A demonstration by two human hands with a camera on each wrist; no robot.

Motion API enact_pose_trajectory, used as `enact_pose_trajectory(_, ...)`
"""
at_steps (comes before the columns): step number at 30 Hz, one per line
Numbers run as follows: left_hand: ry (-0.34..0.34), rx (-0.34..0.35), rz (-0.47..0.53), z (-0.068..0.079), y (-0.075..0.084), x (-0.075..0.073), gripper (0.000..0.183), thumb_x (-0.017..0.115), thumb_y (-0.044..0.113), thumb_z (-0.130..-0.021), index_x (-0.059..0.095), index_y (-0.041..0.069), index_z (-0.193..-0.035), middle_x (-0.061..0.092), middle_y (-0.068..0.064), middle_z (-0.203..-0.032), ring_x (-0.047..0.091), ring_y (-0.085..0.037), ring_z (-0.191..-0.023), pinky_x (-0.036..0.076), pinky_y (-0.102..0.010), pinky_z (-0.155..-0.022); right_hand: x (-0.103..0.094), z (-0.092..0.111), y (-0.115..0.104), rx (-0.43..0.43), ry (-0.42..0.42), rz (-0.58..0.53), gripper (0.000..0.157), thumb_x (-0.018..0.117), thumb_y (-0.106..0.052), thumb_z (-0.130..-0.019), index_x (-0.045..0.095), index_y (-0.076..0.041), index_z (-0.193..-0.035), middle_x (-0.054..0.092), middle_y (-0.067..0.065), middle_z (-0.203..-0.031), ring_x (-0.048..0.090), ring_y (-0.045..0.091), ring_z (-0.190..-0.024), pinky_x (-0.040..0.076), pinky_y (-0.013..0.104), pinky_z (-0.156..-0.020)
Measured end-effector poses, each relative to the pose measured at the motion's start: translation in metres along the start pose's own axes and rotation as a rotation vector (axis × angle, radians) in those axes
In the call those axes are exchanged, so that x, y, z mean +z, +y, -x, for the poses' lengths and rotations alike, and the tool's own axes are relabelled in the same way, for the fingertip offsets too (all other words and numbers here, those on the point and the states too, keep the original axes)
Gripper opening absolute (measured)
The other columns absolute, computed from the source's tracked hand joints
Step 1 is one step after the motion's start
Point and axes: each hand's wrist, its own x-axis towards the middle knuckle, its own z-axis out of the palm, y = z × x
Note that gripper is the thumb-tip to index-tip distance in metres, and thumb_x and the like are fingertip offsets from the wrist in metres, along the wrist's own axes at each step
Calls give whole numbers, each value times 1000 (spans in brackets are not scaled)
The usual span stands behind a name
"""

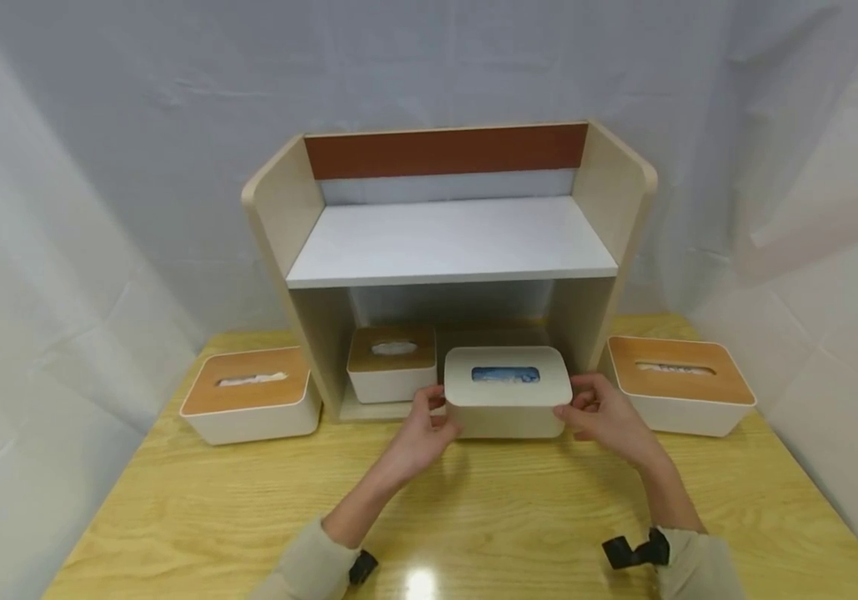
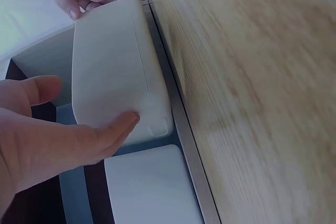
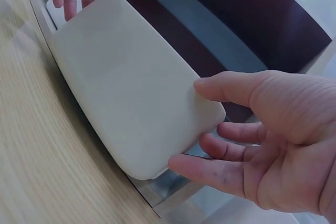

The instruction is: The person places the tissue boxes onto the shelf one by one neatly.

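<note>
A cream tissue box (image 1: 507,421), with an oval slot showing a blue pack in its lid, sits at the front of the shelf's lower level, its front jutting past the edge. My left hand (image 1: 423,429) is at its left end; in the left wrist view straight fingers (image 2: 118,132) touch the box while the thumb stays off it. At the other end, my right hand (image 1: 609,417) holds the right corner, the thumb (image 3: 226,87) on one edge and the fingers bent against the end. Left of it, a wood-lidded tissue box (image 1: 391,383) stands inside the shelf.
The two-level shelf (image 1: 451,237) has a white upper board and pale side panels. Outside it, a wood-lidded box (image 1: 248,421) stands on the left and another (image 1: 687,408) on the right. All rest on a wooden table (image 1: 511,517) before pale sheeting.
</note>
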Motion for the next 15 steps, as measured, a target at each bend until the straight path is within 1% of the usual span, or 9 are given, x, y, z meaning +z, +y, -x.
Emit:
enact_pose_trajectory(3,-23,5,23,-1,-1,0,67,57,5,-95,19,-8,-148,27,-35,-151,42,-50,-132,47,-52,-101,2,0,-1,19,25,-24,63,70,-23,-93,37,7,-138,52,19,-105,61,30,-90,60,39,-72)
enact_pose_trajectory(5,-31,4,22,-1,-1,0,68,57,5,-95,18,-7,-150,25,-35,-152,41,-50,-132,46,-53,-101,3,0,-2,25,42,-34,62,71,-23,-93,38,8,-136,52,19,-106,60,28,-89,60,38,-72)
enact_pose_trajectory(7,-30,5,7,0,-1,1,69,58,6,-95,19,-6,-151,27,-36,-150,43,-50,-131,47,-53,-100,5,0,-3,29,65,-35,59,71,-22,-93,40,8,-133,52,18,-106,59,24,-88,60,38,-72)
enact_pose_trajectory(12,-41,29,-4,0,-3,1,75,59,4,-93,16,-5,-153,31,-35,-144,46,-51,-128,49,-52,-97,11,-2,-4,30,144,-11,52,72,-19,-92,46,9,-127,57,17,-102,57,17,-83,59,33,-70)
enact_pose_trajectory(15,-63,29,21,0,-2,0,80,59,5,-93,10,-3,-156,27,-34,-150,44,-50,-130,48,-53,-98,14,-4,-4,31,185,1,50,71,-18,-92,48,10,-126,60,20,-104,59,15,-83,58,30,-67)
